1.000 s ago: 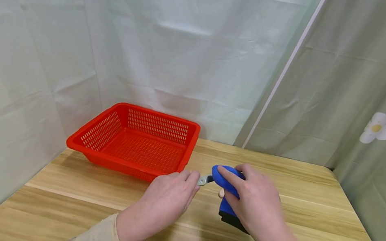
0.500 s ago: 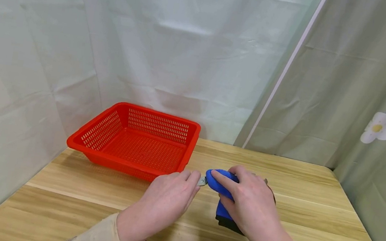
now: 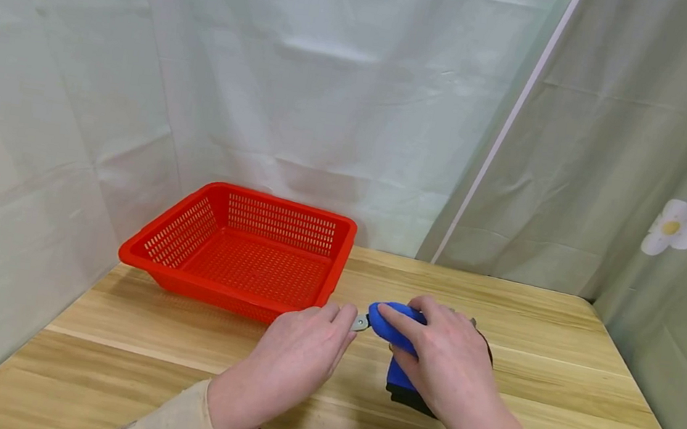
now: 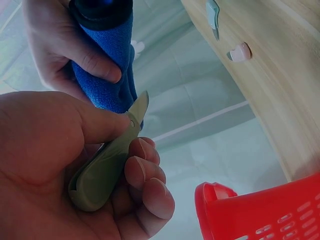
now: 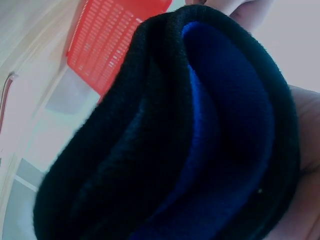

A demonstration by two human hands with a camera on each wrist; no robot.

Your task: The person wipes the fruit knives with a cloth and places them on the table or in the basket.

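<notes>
My left hand [image 3: 298,347] grips a folding knife [image 4: 107,167] with a grey-green handle, thumb along its pivot and fingers curled round the handle. The knife's short pale blade [image 4: 140,107] is unfolded and points towards a blue cloth [image 3: 397,325] with black edging. With bent fingers and thumb, my right hand [image 3: 446,350] holds this folded cloth at the blade. In the head view the cloth hides most of the blade. The right wrist view is largely filled by the cloth's black-edged folds [image 5: 230,125].
A red perforated basket [image 3: 271,263] stands at the back left of the wooden table [image 3: 539,323]. Two small items lie on the table in the left wrist view: a pale green folding knife [image 4: 213,17] and a pinkish object [image 4: 241,52] of unclear kind. Curtains [image 3: 334,96] hang behind.
My right hand has moved the cloth left along the blade towards the left hand, then slightly back right. The left hand and the basket have stayed in place.
</notes>
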